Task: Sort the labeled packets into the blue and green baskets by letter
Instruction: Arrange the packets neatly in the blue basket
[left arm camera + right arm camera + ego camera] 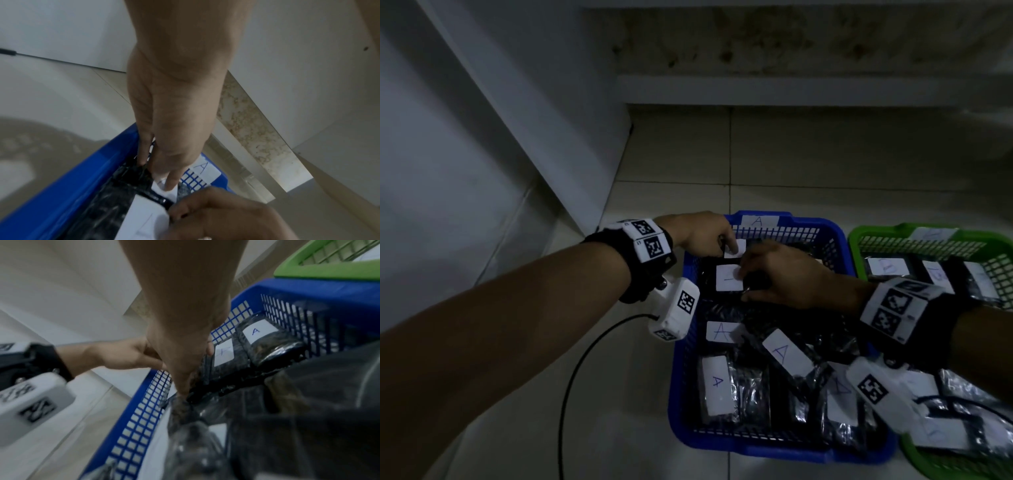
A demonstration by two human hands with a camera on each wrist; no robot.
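The blue basket [678,377], tagged A on its far rim, holds several black packets with white A labels. My left hand [709,240] reaches into its far left corner and pinches a black packet [734,248] between thumb and fingers [170,183]. Just in front, my right hand [774,274] curls over a second packet [727,277], its fingertips on the white label and the thumb under the packet's edge. In the right wrist view the fingers [183,386] dig down beside a black packet. The green basket [866,233] on the right holds several labeled packets.
Both baskets stand side by side on a pale tiled floor. A white cabinet or wall [482,137] rises on the left, and a stained wall with a low ledge [791,92] runs behind. A black cable [571,377] loops over the floor to my left wrist.
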